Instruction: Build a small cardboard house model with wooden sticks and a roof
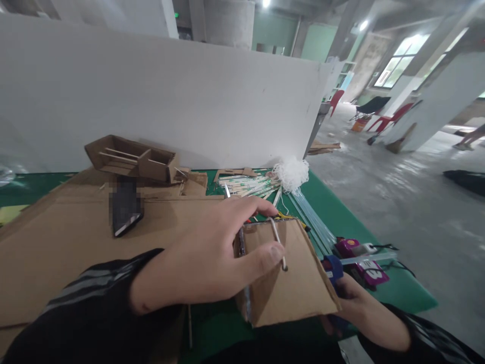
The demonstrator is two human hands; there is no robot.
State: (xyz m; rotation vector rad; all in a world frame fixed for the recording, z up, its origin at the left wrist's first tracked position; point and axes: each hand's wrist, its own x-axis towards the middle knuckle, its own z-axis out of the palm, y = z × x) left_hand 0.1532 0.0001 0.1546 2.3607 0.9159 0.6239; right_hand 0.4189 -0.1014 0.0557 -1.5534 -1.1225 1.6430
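Observation:
A small cardboard box point(295, 293) is held up in front of me, its flat face tilted upward. My left hand point(223, 253) grips it, the thumb lying on the face and the fingers over the far edge. Beside the thumb, a white string point(278, 235) runs from the top edge to a dark hole in the face. At the box's right side my right hand point(358, 301) is closed around a blue glue gun point(333, 268). A clear glue stick point(369, 258) juts from the gun's back. The box hides the gun's nozzle.
A divided cardboard tray point(144, 159) with thin sticks and a dark phone-like object point(128, 210) rest on large cardboard point(68, 227). Farther back lie printed strips point(246, 184), a white string heap point(291, 174) and clear glue sticks point(312, 220). A purple device point(364, 263) lies rightward.

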